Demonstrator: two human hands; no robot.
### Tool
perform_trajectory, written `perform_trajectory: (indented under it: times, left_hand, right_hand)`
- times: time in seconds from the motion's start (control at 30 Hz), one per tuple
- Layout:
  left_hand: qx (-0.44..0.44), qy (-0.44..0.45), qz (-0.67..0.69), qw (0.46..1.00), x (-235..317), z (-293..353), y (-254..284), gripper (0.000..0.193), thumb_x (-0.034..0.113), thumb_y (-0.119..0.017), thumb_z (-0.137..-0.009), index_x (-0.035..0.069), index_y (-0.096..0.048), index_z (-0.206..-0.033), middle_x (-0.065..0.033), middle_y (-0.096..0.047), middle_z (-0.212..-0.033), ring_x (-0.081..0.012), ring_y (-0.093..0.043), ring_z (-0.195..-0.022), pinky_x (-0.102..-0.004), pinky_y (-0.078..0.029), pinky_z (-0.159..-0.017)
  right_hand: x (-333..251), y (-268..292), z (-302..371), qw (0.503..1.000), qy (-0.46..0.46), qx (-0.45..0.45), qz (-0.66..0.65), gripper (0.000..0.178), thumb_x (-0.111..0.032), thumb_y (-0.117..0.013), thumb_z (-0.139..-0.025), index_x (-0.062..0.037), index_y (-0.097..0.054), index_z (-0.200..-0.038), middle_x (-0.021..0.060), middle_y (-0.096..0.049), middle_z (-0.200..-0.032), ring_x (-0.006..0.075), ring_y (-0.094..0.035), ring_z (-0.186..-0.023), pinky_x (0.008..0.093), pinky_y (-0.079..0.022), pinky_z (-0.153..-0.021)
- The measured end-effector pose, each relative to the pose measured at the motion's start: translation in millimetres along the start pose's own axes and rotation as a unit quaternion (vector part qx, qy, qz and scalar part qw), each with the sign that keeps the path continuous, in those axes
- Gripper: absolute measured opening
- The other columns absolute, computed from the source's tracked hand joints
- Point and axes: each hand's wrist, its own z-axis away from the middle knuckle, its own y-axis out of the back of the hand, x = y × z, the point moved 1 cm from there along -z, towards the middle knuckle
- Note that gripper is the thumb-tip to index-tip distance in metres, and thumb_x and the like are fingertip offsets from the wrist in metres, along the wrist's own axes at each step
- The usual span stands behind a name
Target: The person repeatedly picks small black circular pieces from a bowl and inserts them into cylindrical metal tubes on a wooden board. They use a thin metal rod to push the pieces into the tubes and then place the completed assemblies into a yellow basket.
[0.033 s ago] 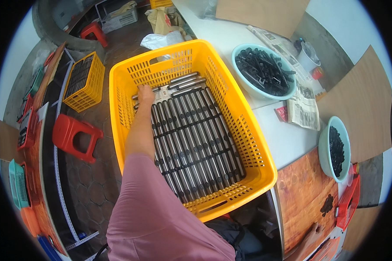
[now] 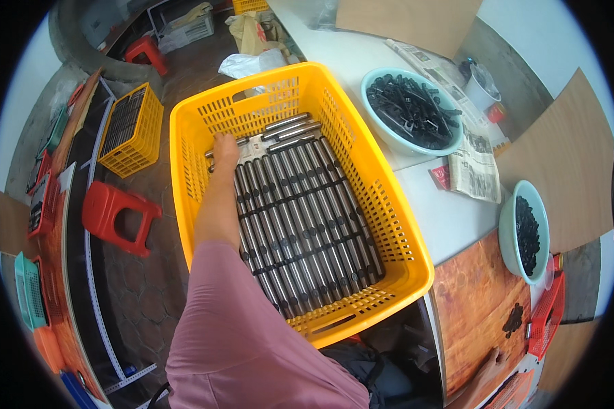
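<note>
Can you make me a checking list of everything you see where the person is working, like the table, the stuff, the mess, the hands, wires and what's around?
Surface: white table, partly covered by newspaper.
Job's things: yellow crate holding rows of metal rods.
Clutter: two bowls of black parts.
Hands: left hand rests on the rods at the crate's far end; right hand not in view.
Cables: nothing seen.
Surroundings: red stool, second yellow crate on the floor.

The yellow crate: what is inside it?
The yellow crate holds a layer of long metal rods with dark bands, side by side. The left hand rests on the far ones. Whatever lies beneath the rods is covered.
</note>
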Motion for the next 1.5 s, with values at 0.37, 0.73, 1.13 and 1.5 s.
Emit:
perform_trajectory:
  times: [0.37,0.73,1.13,1.5]
  left_hand:
    - [0.172,-0.169,0.025,0.970,42,9,40,0.028,0.023,-0.075,-0.087,0.000,-0.064,-0.098,-0.0219,-0.070,-0.102,-0.0403,-0.069,-0.091,-0.0486,-0.055,-0.079]
    - [0.126,0.371,0.523,0.757,16,14,3,0.049,0.020,-0.076,-0.090,-0.010,-0.058,-0.124,-0.0224,-0.066,-0.117,-0.0289,-0.073,-0.081,-0.0314,-0.065,-0.070]
    - [0.117,0.437,0.526,0.720,-3,-13,-21,0.050,0.005,-0.064,-0.094,-0.006,-0.044,-0.138,-0.0222,-0.065,-0.120,-0.0284,-0.073,-0.088,-0.0275,-0.063,-0.067]
    - [0.165,0.418,0.537,0.714,9,-5,-8,0.059,0.006,-0.066,-0.092,-0.008,-0.036,-0.140,-0.0254,-0.063,-0.122,-0.0305,-0.074,-0.086,-0.0293,-0.063,-0.070]
  right_hand:
    - [28,-1,-5,1.000,0.003,0.008,0.014,0.029,-0.022,-0.064,-0.097,0.0001,-0.055,-0.081,0.0028,-0.049,-0.076,0.0158,-0.044,-0.075,0.0321,-0.041,-0.072]
    - [23,-2,-5,1.000,0.006,0.002,0.008,0.031,-0.022,-0.062,-0.098,0.0009,-0.054,-0.079,0.0035,-0.051,-0.076,0.0158,-0.045,-0.075,0.0331,-0.041,-0.071]
    - [28,1,-10,1.000,0.004,-0.013,0.007,0.028,-0.021,-0.063,-0.097,0.0023,-0.057,-0.083,0.0056,-0.053,-0.079,0.0185,-0.049,-0.078,0.0343,-0.044,-0.076]
    - [20,0,-6,0.999,-0.008,-0.003,0.041,0.026,-0.019,-0.063,-0.097,0.0002,-0.055,-0.081,0.0032,-0.051,-0.077,0.0156,-0.046,-0.076,0.0314,-0.042,-0.073]
